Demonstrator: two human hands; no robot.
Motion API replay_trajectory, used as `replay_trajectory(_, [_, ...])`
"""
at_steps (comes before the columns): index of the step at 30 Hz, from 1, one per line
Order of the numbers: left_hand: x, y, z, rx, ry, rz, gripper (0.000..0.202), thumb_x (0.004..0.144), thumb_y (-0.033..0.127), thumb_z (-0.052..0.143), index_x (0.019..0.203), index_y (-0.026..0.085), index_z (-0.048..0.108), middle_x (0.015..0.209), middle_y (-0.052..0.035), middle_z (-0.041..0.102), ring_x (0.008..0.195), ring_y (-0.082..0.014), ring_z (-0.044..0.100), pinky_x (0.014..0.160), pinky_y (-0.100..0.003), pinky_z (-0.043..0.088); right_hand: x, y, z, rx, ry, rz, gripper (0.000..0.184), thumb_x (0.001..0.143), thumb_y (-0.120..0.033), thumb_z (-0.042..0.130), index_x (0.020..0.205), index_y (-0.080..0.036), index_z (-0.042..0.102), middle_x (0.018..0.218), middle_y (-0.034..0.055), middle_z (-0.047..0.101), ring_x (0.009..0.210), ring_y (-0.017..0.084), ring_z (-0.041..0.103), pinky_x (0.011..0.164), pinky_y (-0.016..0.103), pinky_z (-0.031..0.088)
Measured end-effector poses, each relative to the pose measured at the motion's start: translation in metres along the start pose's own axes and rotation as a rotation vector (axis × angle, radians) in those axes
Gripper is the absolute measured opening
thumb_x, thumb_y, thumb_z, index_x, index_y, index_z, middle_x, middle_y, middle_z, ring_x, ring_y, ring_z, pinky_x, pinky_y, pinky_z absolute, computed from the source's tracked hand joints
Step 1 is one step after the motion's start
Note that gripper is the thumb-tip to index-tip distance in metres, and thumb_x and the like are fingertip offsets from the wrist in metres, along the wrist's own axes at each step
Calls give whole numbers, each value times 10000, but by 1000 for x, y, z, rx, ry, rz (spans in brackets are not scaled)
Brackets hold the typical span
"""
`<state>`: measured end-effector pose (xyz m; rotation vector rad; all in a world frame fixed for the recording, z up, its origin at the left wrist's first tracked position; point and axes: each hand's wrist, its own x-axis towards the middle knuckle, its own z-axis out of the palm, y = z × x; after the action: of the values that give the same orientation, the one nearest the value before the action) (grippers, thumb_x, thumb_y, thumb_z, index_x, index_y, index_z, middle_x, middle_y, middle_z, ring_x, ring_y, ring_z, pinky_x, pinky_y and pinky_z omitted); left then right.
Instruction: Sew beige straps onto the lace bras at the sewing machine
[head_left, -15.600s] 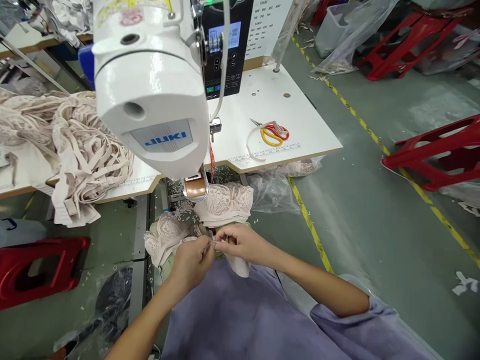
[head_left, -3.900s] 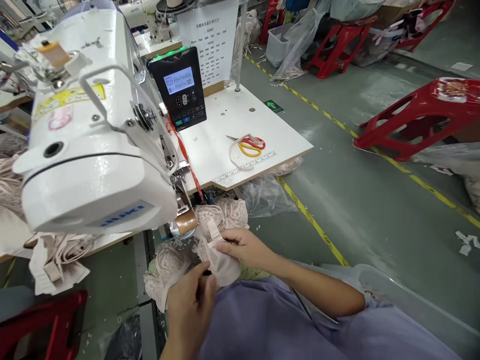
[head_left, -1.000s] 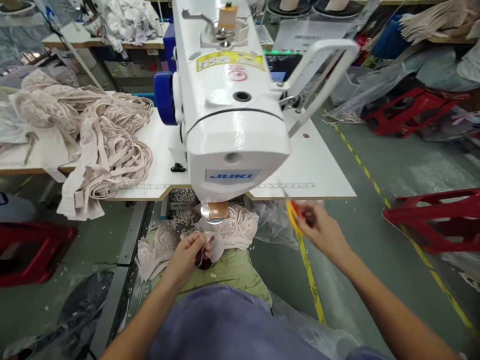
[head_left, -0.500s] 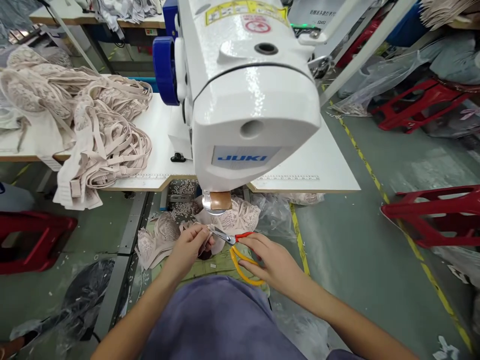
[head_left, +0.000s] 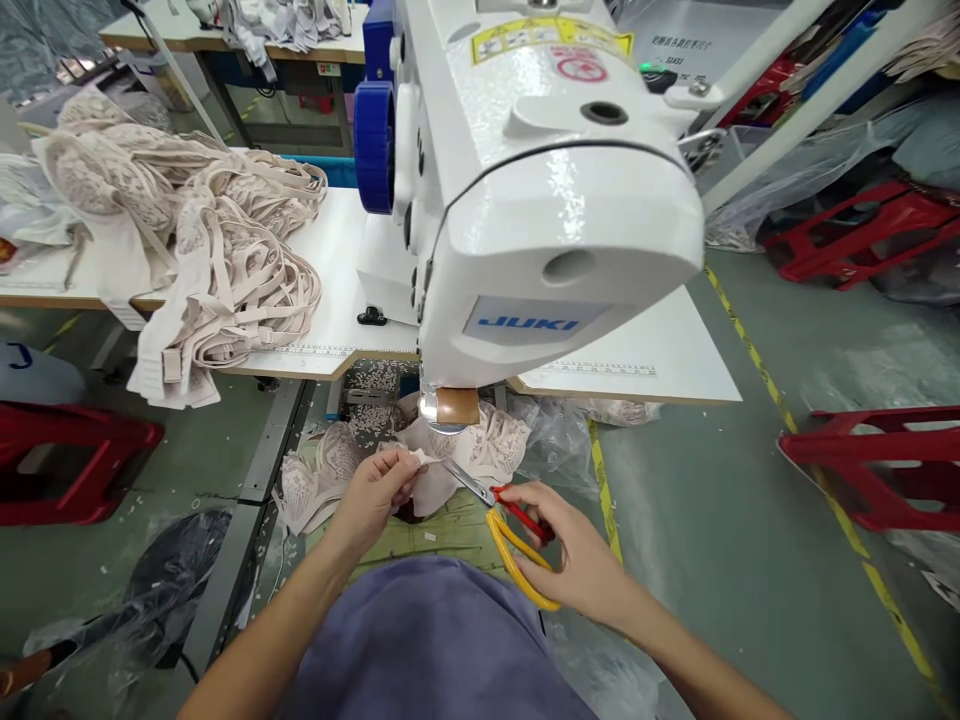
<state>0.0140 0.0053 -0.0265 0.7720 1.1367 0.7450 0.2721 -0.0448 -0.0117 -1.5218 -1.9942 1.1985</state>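
My left hand (head_left: pixel 373 492) pinches the edge of a pale pink lace bra piece (head_left: pixel 487 450) just below the sewing machine head. My right hand (head_left: pixel 574 555) grips scissors (head_left: pixel 510 530) with yellow and red handles. Their blades point left toward the fabric that my left fingers hold. The white JUKI sewing machine (head_left: pixel 555 210) looms over both hands and hides the needle area. More lace pieces (head_left: pixel 311 485) hang below the table, left of my left hand.
A heap of beige bras and straps (head_left: pixel 202 250) lies on the white table (head_left: pixel 330 300) at left. Red plastic stools (head_left: pixel 877 460) stand on the green floor at right, another (head_left: pixel 67 460) at left. Yellow floor tape (head_left: pixel 607 500) runs beside the table.
My right hand brought the scissors from the table's right side down to the fabric. The scissors now sit slightly lower and further right than half a second ago.
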Motion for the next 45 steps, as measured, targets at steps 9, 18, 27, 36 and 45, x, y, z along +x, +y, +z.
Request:
replay_trajectory(9, [-7,5,2,139,70,83,394,828,542,624,720,162,616,628,11,535,582,-107,452,549,-226,356,19,-14,16,-43,-38,-49,480,739,-254,671,1191,-301,519,1059,66,627,696,182,586,632,342,531])
replay_trajectory(18, [-7,0,-5,272,88,136,293,872,405,562,698,171,589,634,10,537,577,-112,432,539,-229,333,32,-10,16,-40,-97,-66,393,857,-351,631,1236,-294,547,1168,65,639,951,227,637,797,354,533])
replay_trajectory(27, [-9,-1,-7,305,84,110,320,880,431,537,691,174,558,622,23,500,578,-112,414,551,-235,318,30,-9,13,-7,-101,-23,363,848,-297,645,1208,-300,602,1110,51,671,927,214,655,752,313,530])
replay_trajectory(36, [-10,-1,-2,191,79,79,324,885,436,573,710,163,557,638,35,489,592,-95,401,561,-221,313,17,-7,4,-57,-105,46,355,900,-340,586,1253,-311,610,936,36,667,681,160,604,629,284,493])
replay_trajectory(45, [-9,-3,4,-120,97,46,335,845,469,628,758,146,602,527,77,381,512,-63,294,512,-199,251,59,47,-88,-475,220,148,442,913,-513,513,1233,-238,643,1002,101,704,763,251,658,609,360,520])
